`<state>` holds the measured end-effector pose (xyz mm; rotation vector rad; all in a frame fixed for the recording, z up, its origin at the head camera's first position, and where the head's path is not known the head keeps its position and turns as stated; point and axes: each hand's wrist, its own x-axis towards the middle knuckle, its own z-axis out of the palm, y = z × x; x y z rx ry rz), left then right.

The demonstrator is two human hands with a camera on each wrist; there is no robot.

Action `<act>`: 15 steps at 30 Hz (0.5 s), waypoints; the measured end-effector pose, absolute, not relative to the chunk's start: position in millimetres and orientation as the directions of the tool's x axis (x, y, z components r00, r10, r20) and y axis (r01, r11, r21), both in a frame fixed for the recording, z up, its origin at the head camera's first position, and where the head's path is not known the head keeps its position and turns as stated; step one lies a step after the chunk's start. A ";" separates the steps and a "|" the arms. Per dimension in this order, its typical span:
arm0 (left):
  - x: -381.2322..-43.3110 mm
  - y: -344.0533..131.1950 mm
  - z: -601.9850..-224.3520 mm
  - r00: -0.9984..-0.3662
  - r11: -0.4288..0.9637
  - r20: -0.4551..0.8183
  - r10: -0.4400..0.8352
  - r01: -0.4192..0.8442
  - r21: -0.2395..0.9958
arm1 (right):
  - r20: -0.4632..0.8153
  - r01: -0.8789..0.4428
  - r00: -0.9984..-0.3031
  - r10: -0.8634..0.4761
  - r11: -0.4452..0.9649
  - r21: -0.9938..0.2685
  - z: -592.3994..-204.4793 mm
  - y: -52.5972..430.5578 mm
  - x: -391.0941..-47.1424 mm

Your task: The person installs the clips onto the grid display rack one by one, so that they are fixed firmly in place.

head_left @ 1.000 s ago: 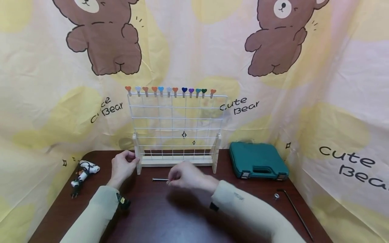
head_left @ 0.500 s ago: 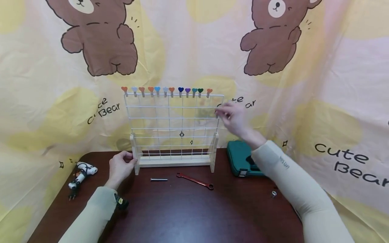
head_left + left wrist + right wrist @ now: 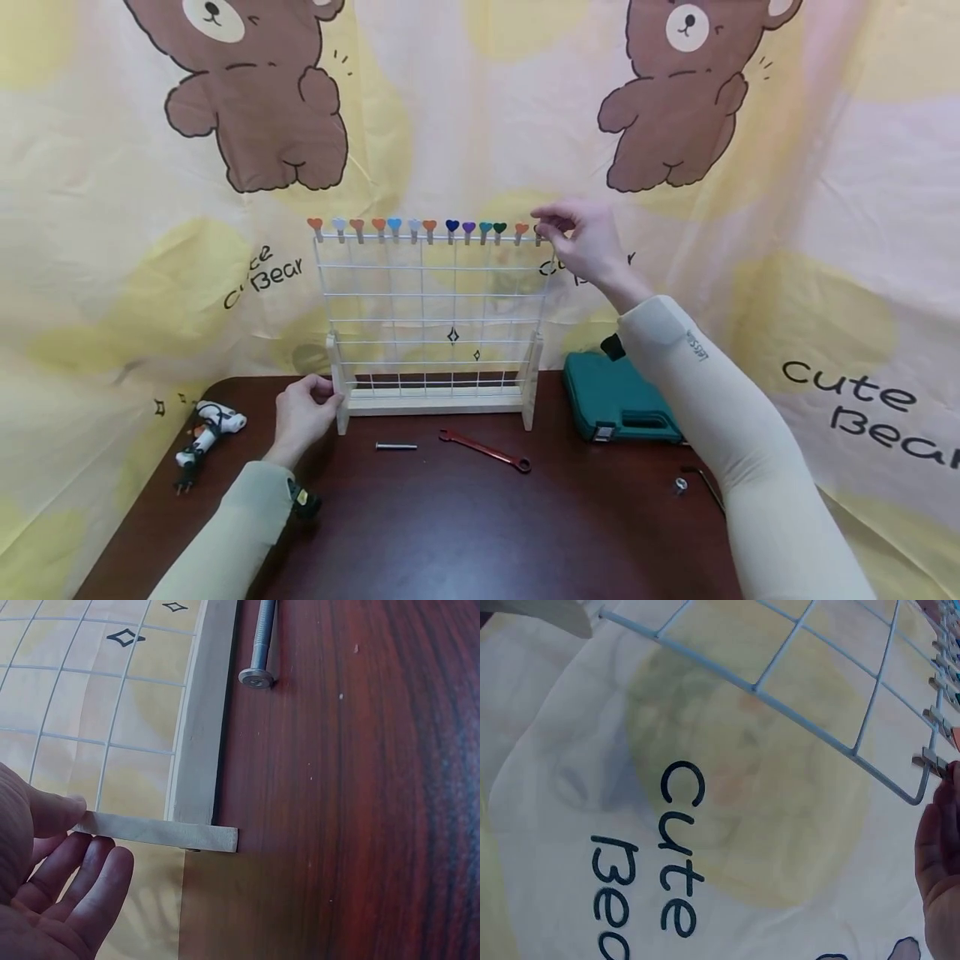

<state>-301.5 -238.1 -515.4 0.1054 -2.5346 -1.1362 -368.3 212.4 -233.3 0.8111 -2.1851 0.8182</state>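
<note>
A white wire grid (image 3: 438, 294) stands upright in a wooden stand (image 3: 435, 406). Heart-topped clothespins (image 3: 452, 229) in several colours line its top wire. My left hand (image 3: 303, 417) holds the stand's left upright; the left wrist view shows the thumb on one side of that wooden piece (image 3: 161, 830) and the fingers on the other. At the grid's top right corner, my right hand (image 3: 588, 242) pinches a small clothespin (image 3: 931, 763), which sits on the top wire in the right wrist view. The fingers mostly hide its heart.
In front of the stand lie a bolt (image 3: 396, 447) and a red wrench (image 3: 486, 451). A green case (image 3: 618, 400) is at the right, near a small metal fastener (image 3: 680, 485) and a dark rod (image 3: 705, 483). A white glue gun (image 3: 210, 433) lies at the left.
My right hand has risen from low over the table, beside the bolt, to the grid's top right corner, uncovering the wrench. The left hand stays on the upright.
</note>
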 end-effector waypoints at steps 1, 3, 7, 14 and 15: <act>-302.2 -237.3 -514.9 -0.932 0.675 0.295 -0.210 0.081 0.734 | 0.737 -0.712 -0.605 -0.300 0.619 -0.332 -235.4 214.5 -367.6; -303.4 -236.9 -513.7 -0.931 0.677 0.299 -0.208 0.084 0.732 | 0.735 -0.690 -0.623 -0.267 0.630 -0.356 -241.5 218.6 -363.8; -302.4 -238.1 -513.3 -0.938 0.684 0.288 -0.192 0.082 0.725 | 0.782 -0.673 -0.596 -0.184 0.646 -0.361 -272.5 224.0 -347.2; -277.8 -235.1 -513.5 -0.862 0.792 0.468 -0.195 0.143 0.594 | 0.813 -0.675 -0.537 -0.226 0.693 -0.254 -377.4 223.9 -299.8; -272.1 -232.8 -513.3 -0.834 0.812 0.519 -0.187 0.166 0.559 | 0.787 -0.652 -0.569 -0.239 0.714 -0.255 -393.4 223.6 -291.8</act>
